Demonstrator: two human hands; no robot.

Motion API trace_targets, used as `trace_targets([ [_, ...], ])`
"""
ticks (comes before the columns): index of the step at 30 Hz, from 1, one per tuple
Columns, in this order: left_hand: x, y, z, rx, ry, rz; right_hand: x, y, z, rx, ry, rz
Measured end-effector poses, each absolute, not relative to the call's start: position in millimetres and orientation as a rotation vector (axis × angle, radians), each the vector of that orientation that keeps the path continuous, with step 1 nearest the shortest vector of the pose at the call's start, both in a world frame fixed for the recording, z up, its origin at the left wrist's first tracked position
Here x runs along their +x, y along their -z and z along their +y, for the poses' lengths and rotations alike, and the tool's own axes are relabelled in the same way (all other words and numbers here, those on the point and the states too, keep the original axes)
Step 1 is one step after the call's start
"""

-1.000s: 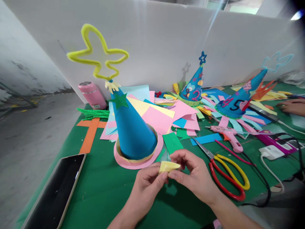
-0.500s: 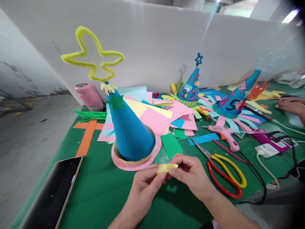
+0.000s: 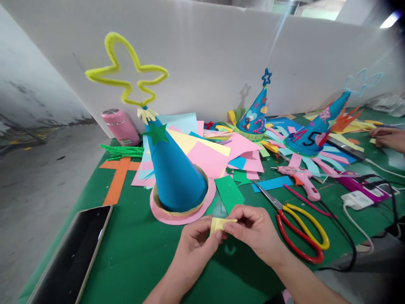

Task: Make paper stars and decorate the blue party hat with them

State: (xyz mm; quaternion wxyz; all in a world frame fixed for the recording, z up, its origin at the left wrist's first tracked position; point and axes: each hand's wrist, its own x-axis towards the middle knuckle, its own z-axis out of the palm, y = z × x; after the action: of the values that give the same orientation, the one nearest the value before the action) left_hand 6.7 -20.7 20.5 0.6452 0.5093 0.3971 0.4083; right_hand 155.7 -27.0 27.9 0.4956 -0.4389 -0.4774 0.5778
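Observation:
A small folded piece of yellow paper (image 3: 218, 224) is pinched between my two hands, low above the green table. My left hand (image 3: 198, 242) grips its left side with thumb and fingers. On its right side, my right hand (image 3: 253, 230) presses it between thumb and index finger. Just beyond my hands stands a blue paper cone hat (image 3: 177, 177), slightly tilted, with a pink brim. It carries a green paper star (image 3: 157, 133) and, on its tip, a yellow pipe-cleaner star (image 3: 126, 69).
Scissors (image 3: 281, 207) and a pink glue gun (image 3: 300, 179) with its cord lie to the right. A phone (image 3: 69, 253) rests at the left edge. Behind are coloured paper sheets (image 3: 209, 158), a pink bottle (image 3: 120, 126) and two decorated hats (image 3: 255, 116). Another person's hand (image 3: 387, 137) shows far right.
My fingers have shifted on the yellow paper, which now looks flatter and more squared at its left side. The view has turned slightly; the hat and tools stay in place.

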Motion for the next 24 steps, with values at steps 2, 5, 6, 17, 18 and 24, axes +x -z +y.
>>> trace_targets([
  [2, 6.8, -20.7, -21.1, 1.142, -0.931, 0.912, 156.1, -26.5, -27.7, -1.118, -1.358, -1.212],
  [5, 6.4, -20.7, -21.5, 1.125, -0.914, 0.911, 156.0, -25.4, -28.4, -1.144, -1.34, -1.234],
  [6, 6.2, -20.6, -21.5, 1.123, -0.91, 0.913, 155.7, -25.4, -28.6, -1.139, -1.344, -1.229],
  [17, 5.1, -20.1, -22.0, 1.145, -0.913, 0.928, 156.4, -28.3, -30.2, -1.091, -1.349, -1.215],
  [18, 5.1, -20.3, -21.8, 1.161, -0.914, 0.934, 156.9, -27.9, -30.3, -1.102, -1.331, -1.223],
  [24, 4.4, -20.7, -21.4, 1.327, -0.954, 0.968, 159.3, -26.6, -29.6, -1.101, -1.267, -1.28],
])
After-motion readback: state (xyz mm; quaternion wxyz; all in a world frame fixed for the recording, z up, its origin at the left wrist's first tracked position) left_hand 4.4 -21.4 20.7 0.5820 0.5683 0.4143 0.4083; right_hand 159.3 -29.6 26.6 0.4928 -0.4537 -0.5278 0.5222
